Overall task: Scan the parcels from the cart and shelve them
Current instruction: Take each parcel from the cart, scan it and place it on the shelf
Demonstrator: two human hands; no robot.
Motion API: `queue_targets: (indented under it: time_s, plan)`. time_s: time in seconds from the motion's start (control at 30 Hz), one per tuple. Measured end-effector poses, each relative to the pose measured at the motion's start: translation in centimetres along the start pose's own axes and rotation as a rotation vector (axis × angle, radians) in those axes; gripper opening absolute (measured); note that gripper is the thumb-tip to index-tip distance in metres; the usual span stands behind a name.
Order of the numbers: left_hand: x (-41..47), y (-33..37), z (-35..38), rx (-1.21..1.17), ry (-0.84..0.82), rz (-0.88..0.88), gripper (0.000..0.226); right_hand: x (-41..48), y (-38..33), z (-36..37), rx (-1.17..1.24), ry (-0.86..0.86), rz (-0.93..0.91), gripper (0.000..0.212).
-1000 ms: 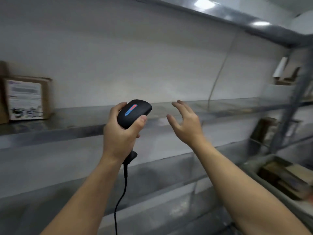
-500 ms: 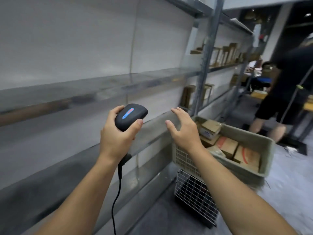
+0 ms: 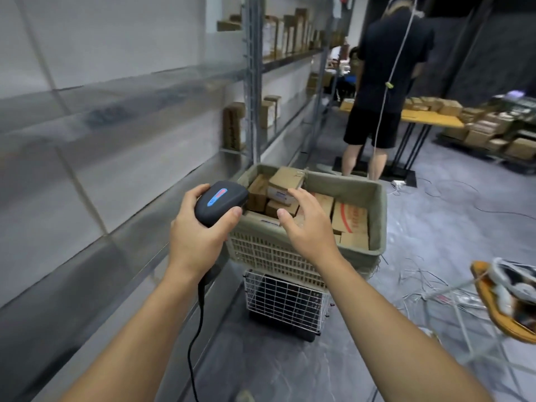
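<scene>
My left hand (image 3: 197, 236) grips a black corded barcode scanner (image 3: 221, 202) with a red and blue strip on top. My right hand (image 3: 307, 224) hovers with spread, relaxed fingers over the near side of a beige plastic crate (image 3: 377, 224), holding nothing. The crate sits on a white wire cart (image 3: 285, 300) and holds several cardboard parcels (image 3: 285, 182). Grey metal shelves (image 3: 121, 91) run along my left side.
A person in black (image 3: 385, 82) stands beyond the cart at a wooden table (image 3: 429, 118) with boxes. More parcels stand on the far shelves (image 3: 290, 33) and a pallet (image 3: 493, 132) at the right. Loose cables (image 3: 420, 274) lie on the floor.
My view has swung right from the shelves to the cart. My right hand has come over the crate of parcels. My left hand keeps hold of the scanner.
</scene>
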State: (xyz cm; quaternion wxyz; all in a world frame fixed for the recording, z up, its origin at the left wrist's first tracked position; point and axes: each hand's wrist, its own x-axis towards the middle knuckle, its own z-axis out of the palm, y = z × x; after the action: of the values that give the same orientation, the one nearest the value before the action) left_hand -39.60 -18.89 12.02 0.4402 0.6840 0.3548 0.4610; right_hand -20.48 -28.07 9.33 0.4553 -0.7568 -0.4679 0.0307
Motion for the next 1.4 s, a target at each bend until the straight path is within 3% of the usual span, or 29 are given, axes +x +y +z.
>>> queue_targets:
  time_s: [0.33,0.67,1.03,1.4]
  plan:
    - [12.4,-6.2,9.0,-0.023,-0.171,-0.074,0.059,9.6,7.6,2.9,-0.047,0.029,0.196,0.053]
    - [18.7,-10.3,15.5,0.025,-0.266,-0.156,0.067,15.0,14.5,4.8,-0.021,0.026,0.362,0.054]
    - [25.4,-12.9,19.9,0.11,-0.132,-0.242,0.053,27.5,21.2,9.1,0.059,-0.162,0.373,0.06]
    - [30.6,-17.8,20.8,0.163,-0.057,-0.337,0.054,35.1,26.0,16.4,-0.139,-0.273,0.486,0.079]
